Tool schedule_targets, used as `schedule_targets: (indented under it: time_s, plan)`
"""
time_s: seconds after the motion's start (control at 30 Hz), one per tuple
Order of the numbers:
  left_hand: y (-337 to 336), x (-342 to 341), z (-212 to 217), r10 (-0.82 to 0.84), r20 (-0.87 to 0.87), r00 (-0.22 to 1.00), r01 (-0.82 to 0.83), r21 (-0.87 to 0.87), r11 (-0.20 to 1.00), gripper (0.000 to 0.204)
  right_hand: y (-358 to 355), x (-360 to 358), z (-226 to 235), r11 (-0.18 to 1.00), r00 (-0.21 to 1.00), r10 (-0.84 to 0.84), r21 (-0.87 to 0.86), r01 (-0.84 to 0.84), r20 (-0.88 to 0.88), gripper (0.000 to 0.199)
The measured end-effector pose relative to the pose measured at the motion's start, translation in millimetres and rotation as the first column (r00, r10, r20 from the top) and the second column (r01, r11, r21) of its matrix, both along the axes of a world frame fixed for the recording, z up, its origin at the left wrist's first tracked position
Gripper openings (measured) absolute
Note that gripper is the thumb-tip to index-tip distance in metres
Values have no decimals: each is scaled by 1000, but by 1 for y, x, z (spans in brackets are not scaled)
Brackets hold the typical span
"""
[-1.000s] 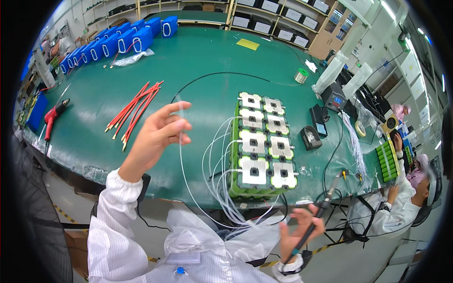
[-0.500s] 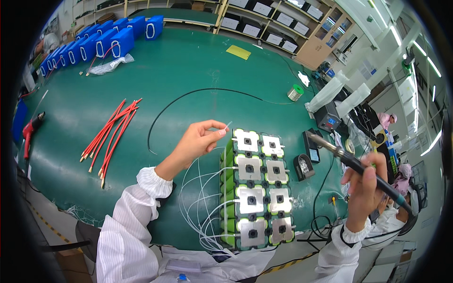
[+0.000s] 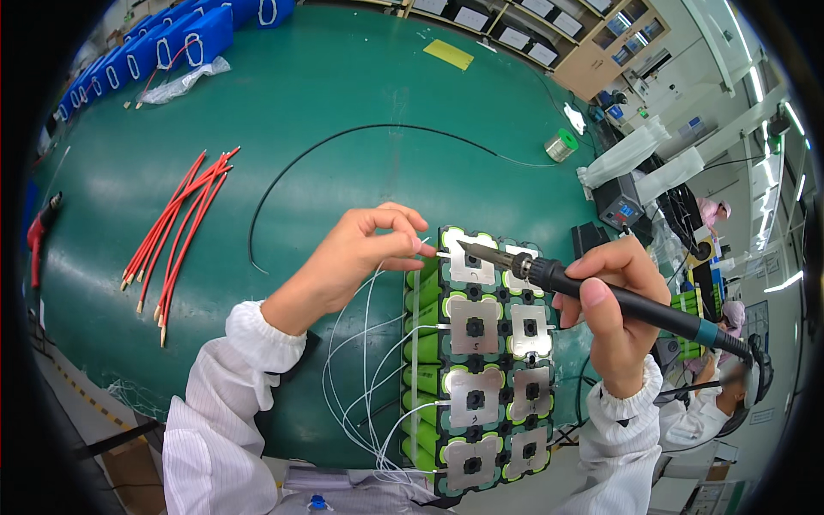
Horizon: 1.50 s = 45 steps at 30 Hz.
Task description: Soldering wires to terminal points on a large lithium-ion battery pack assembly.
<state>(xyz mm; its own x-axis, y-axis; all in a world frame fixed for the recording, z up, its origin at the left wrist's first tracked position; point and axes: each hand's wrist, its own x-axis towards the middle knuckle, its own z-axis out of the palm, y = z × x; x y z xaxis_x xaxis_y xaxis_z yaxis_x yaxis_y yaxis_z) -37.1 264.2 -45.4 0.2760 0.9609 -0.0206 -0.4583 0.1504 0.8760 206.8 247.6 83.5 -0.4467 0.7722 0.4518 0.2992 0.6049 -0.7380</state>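
A battery pack [image 3: 475, 393] of green cylindrical cells in black holders, topped with silver metal plates, stands at the table's near edge. Several thin white wires [image 3: 384, 462] run along its left side, some ending at tabs on the plates. My left hand [image 3: 356, 253] is closed in a pinch on one white wire at the pack's far left corner, its fingertips beside the tab there. In my right hand [image 3: 614, 305] is a soldering iron [image 3: 631, 306], gripped by its black handle. Its tip is over the far left plate; I cannot tell whether it touches.
Several red cables [image 3: 184, 232] lie to the left, with a red tool [image 3: 36, 245] beyond them. A black tube [image 3: 335, 137] curves toward a solder spool [image 3: 561, 146]. Blue packs [image 3: 206, 39] line the far left. The soldering station [image 3: 618, 202] stands right, with co-workers [image 3: 699, 408] beyond.
My right hand has brought the soldering iron left and over the pack's far left plate. My left hand has moved closer to that corner. The view has shifted a little.
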Motion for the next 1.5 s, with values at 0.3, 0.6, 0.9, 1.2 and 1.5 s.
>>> schedule_targets:
  time_s: [0.3,0.6,0.9,1.2,1.5]
  plan:
    - [9,5,10,-172,-15,985,166,-187,968,13,8,-9,-4,997,991,47,60,-54,124,14]
    - [15,1,15,-220,-92,971,206,-140,969,24,10,-10,-8,1000,994,25,-15,-23,105,13]
    - [16,0,13,-237,-104,966,222,-142,965,16,11,-12,-13,998,995,43,-46,-39,89,12]
    - [16,0,13,-231,-105,967,216,-140,966,14,11,-11,-16,999,994,47,-12,-46,101,13]
    - [16,1,12,-216,-101,971,201,-140,970,14,11,-10,-17,999,994,33,-15,-31,102,14]
